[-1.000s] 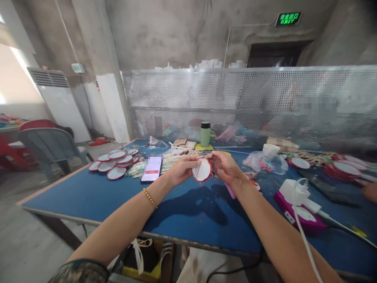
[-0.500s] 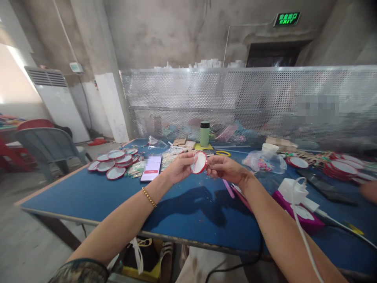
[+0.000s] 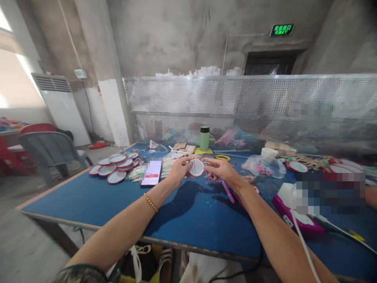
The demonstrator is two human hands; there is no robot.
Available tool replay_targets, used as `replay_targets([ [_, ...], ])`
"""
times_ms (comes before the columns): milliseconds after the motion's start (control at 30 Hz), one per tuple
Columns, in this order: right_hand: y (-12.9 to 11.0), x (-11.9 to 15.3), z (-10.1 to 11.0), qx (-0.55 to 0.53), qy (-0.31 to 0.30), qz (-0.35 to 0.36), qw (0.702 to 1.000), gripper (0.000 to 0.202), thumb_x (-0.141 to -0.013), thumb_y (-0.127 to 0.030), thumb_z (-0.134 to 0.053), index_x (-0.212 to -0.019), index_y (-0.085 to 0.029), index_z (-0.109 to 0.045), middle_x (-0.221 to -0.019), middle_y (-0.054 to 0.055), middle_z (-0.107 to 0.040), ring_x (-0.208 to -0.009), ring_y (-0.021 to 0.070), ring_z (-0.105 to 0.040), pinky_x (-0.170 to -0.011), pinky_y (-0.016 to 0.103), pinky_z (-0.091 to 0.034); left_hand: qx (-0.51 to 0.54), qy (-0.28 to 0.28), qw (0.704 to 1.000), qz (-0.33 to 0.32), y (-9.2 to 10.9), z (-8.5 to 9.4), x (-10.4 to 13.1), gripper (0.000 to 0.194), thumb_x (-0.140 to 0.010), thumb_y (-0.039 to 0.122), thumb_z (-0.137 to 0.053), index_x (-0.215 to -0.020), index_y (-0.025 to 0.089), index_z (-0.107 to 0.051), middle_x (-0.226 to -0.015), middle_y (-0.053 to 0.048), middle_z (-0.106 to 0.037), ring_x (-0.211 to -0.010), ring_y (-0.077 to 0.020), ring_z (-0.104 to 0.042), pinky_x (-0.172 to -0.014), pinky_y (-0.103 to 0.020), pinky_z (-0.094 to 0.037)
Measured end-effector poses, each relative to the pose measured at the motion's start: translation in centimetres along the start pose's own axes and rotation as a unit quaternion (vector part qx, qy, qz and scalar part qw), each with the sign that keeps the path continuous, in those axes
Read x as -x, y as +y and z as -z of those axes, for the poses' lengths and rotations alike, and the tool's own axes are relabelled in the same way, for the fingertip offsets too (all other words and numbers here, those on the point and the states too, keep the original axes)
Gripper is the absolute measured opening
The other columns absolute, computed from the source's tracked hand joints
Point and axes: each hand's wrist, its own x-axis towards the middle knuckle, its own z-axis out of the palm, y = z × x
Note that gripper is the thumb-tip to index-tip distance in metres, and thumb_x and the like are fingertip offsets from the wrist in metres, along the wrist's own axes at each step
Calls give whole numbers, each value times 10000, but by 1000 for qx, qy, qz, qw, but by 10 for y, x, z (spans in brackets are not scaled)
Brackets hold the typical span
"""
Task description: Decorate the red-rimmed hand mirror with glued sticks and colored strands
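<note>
Between my two hands, above the blue table (image 3: pixel 118 208), is a small round white disc with a red rim (image 3: pixel 196 168). My left hand (image 3: pixel 181 169) pinches its left edge, and my right hand (image 3: pixel 219 169) grips its right edge. The disc's white face is turned toward me. A pile of similar red-rimmed discs (image 3: pixel 116 177) lies to the left. Next to that pile is a phone (image 3: pixel 151 173) with a lit screen. A purple strip-like thing (image 3: pixel 228 192) lies just below my right hand.
A green bottle (image 3: pixel 204 138) and yellow scissors handles (image 3: pixel 223 157) are at the back. To the right are a plastic bag of small colourful pieces (image 3: pixel 265 165), a magenta-and-white device (image 3: pixel 300 218) with a white cable, and more discs (image 3: pixel 297 166). Another person's hand (image 3: pixel 371 196) shows at the right edge.
The disc has turned to face me more squarely, and my right fingers have shifted onto its right edge. The camera view has tilted up slightly.
</note>
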Motion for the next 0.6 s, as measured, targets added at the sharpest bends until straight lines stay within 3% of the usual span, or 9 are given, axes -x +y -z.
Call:
replay_targets([
  [233,5,-3,-10,10,19,56,998,654,-666,-390,-803,-1276,-209,-649,-1004,61,-709,-559,101,-609,-390,191,-469,-4,-11,1000,-2,1,-4,1,209,-764,140,-668,-971,124,-696,-627,-6,-635,-525,-133,-601,-485,-237,-509],
  [600,2,1,-16,51,-12,59,997,580,-707,-413,-753,-1234,-183,-685,-682,6,-674,-496,104,-524,-387,188,-405,-24,-27,999,-20,2,-5,2,190,-737,80,-618,-908,122,-689,-613,0,-629,-496,-126,-593,-464,-229,-500],
])
